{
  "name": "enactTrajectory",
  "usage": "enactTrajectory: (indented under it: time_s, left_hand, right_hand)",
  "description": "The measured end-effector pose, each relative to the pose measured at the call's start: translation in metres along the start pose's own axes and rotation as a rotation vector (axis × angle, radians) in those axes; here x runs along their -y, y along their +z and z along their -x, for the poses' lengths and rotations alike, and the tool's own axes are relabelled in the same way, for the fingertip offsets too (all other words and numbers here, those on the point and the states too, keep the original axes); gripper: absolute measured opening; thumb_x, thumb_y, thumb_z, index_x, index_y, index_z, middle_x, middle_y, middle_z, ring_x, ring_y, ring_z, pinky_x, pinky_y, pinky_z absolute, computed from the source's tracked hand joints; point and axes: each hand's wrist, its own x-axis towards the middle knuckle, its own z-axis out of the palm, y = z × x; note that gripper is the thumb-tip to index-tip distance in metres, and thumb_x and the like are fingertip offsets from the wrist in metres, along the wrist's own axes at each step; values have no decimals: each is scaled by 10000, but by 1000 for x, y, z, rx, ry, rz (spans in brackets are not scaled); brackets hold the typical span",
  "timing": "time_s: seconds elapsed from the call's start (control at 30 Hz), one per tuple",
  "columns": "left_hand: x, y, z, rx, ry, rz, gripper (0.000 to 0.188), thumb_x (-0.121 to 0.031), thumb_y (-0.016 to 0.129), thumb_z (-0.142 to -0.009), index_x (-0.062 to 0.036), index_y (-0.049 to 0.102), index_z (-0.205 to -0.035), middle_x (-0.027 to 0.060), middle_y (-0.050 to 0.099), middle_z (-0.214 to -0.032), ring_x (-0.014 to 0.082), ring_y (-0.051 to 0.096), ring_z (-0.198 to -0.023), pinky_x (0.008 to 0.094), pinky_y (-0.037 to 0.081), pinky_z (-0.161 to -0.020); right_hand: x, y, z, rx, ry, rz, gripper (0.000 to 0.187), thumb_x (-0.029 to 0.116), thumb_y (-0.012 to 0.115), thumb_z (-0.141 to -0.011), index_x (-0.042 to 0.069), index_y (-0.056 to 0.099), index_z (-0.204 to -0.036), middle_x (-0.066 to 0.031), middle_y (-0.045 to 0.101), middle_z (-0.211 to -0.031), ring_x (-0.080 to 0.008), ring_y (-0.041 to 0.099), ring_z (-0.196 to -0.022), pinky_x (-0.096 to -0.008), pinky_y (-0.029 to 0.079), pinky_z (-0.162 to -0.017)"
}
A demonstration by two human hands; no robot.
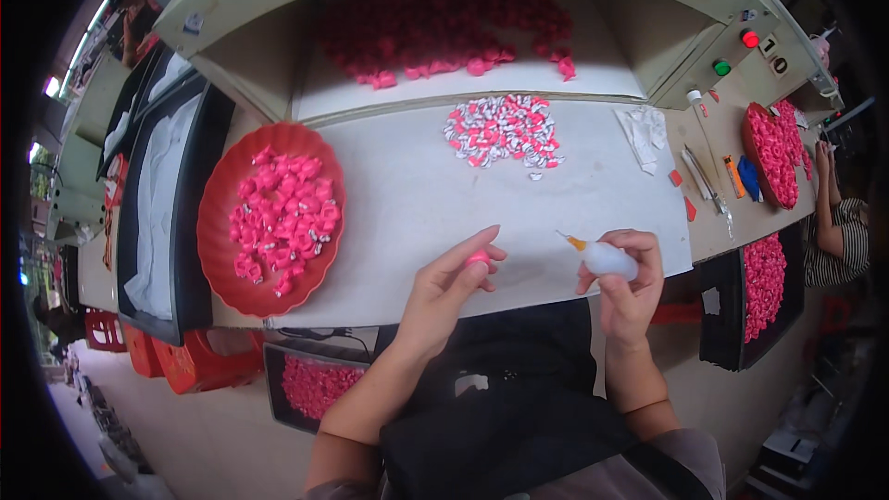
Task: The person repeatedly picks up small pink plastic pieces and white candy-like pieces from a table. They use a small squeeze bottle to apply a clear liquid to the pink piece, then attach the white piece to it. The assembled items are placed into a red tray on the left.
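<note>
Between the fingers of my left hand (446, 289) is a small pink piece (478, 258), mostly covered by the fingertips. My right hand (633, 285) grips a translucent white squeeze bottle (610, 261), tilted so its orange tip with a thin metal needle points up and left toward the left hand. The needle and the pink piece are apart. Beyond both hands, on the white paper (398, 176), lies a pile of small pink, white and black pieces (505, 132). To the left, a scalloped red bowl (211, 222) holds many pink pieces, some with white and black parts.
Pink pieces (444, 23) are heaped inside the booth opening. Right of the paper lie crumpled tissue (644, 137), thin tools (706, 181) and an orange tube (734, 176). Black trays (190, 213) stand left. A striped-shirted person (836, 250) sits at right beside another bowl (755, 143).
</note>
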Motion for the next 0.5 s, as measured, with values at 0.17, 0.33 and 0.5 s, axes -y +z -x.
enactTrajectory:
  time_s: [0.17, 0.33, 0.5]
  left_hand:
    - [11, 2, 23, -68, 23, -8, 334, -37, 536, -850, -16, 490, -1180, 85, 574, -1049, 120, 522, -929, 267, 397, -858]
    - [16, -3, 28, -48, 110, -75, 306, 7, 611, -782, -12, 551, -1081, 83, 580, -1036, 127, 533, -926, 262, 415, -839]
    - [12, 0, 29, -68, 142, -164, 287, -27, 652, -756, -14, 586, -1036, 70, 587, -1007, 126, 535, -898, 257, 414, -816]
  right_hand:
    - [4, 12, 1, -156, -85, -118, 371, 120, 738, -654, 37, 461, -887, -75, 458, -839, -118, 454, -614, -214, 417, -502]
    - [2, 19, 7, 89, -433, 290, 397, 205, 781, -645, 65, 474, -853, -50, 443, -814, -97, 433, -649, -204, 399, -528]
    - [2, 25, 13, 204, -476, 416, 438, 202, 833, -576, 77, 496, -826, -52, 494, -804, -104, 476, -616, -205, 426, -532]
